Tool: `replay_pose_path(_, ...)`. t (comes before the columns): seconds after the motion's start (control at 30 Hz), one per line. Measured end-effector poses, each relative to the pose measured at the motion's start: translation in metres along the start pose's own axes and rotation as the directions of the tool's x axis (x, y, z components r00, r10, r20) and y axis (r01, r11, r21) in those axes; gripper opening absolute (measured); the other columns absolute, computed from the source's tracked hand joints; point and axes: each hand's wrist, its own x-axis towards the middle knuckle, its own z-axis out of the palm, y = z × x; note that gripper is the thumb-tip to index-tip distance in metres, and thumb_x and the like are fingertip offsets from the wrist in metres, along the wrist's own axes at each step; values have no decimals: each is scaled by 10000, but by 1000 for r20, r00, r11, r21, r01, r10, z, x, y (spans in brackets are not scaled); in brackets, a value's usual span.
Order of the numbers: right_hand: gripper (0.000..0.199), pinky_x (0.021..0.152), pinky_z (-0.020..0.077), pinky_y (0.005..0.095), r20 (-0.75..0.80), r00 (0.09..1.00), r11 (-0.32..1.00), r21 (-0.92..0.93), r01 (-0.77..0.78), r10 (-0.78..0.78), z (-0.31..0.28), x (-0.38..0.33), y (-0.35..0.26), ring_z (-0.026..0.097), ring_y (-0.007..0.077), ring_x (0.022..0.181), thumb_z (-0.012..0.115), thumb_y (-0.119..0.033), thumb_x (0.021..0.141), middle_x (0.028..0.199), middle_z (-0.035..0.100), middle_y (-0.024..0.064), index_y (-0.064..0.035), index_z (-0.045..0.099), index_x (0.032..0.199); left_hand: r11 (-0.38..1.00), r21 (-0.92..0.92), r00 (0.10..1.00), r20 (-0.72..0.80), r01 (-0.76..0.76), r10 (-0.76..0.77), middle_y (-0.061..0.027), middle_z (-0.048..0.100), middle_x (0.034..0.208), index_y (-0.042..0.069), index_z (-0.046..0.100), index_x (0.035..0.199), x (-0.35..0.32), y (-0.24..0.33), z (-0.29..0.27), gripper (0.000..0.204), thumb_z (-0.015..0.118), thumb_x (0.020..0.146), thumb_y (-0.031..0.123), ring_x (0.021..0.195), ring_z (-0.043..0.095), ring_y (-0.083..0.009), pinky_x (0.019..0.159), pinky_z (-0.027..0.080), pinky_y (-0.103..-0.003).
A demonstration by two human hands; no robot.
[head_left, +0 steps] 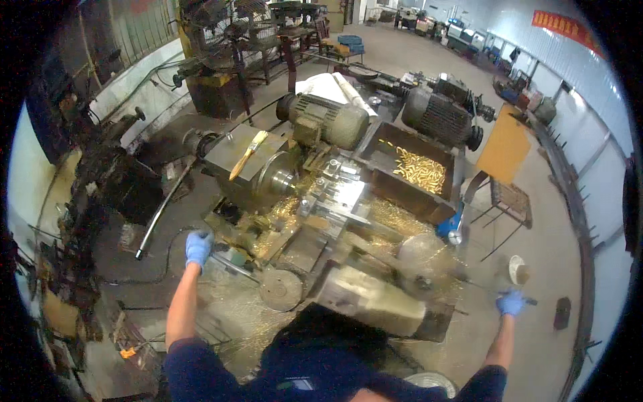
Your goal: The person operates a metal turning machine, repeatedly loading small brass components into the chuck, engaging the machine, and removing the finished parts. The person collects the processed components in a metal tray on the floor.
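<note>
Both my hands wear blue gloves and reach out to either side of a small lathe (341, 184). My left hand (198, 248) is closed round the end of a metal lever (234, 268), which runs to a round disc (280, 290) on the machine's near side. Far to the right, my right hand (512, 303) grips a dark handle (529, 301); a thin rod leads from it toward a blurred round wheel (425, 260). The spindle chuck (278, 177) is left of the tool slide, with brass-coloured chips (284, 211) below it.
A wooden-handled brush (248, 155) lies on the headstock. Behind the slide, a metal box (402, 194) holds small brass-coloured pieces (422, 171). Two motors (331, 120) stand at the back. To the right are a stool (509, 201) and a white bowl (517, 269); a long bar (164, 208) juts out left.
</note>
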Motion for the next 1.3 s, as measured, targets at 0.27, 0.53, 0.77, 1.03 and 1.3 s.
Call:
replay_pose_path(0.27,326,865,375,426,146,966,975,30,-218,212,23,-52,70,544,325,929,655,-270,672,940,597,156,-81,609,933,954,-252,972,-127,160,-197,-38,570,573,-26,608,711,-93,-65,-34,141,637,758,105,480,488,-110,460,405,-274)
replay_pose_path(0.53,316,838,400,419,240,921,939,81,-334,307,-10,-159,102,548,343,909,692,-154,630,915,612,165,-55,603,916,936,-266,947,-162,230,-279,-46,584,634,-33,608,768,-88,-101,-30,110,629,775,75,531,499,-110,486,406,-260)
replay_pose_path(0.77,381,840,403,428,304,874,918,-1,-398,379,1,-172,120,542,342,929,711,-192,625,948,613,153,-76,620,976,951,-227,949,-187,209,-254,-32,561,604,-24,602,733,-91,-94,-30,109,626,768,76,507,460,-107,468,381,-264)
replay_pose_path(1.03,278,773,466,403,284,903,945,-34,-326,322,9,-190,124,604,333,821,704,-231,614,836,641,163,-74,663,840,959,-226,948,-226,171,-223,-21,538,550,-10,594,678,-94,-72,-33,145,612,774,97,452,447,-99,428,357,-255)
replay_pose_path(1.3,269,685,490,400,332,873,931,-56,-360,357,4,-187,122,615,347,753,712,-238,595,778,638,177,-57,661,787,889,443,991,-6,-118,134,-172,640,775,35,669,809,-74,-75,-46,255,615,723,269,685,628,-288,643,483,-374)
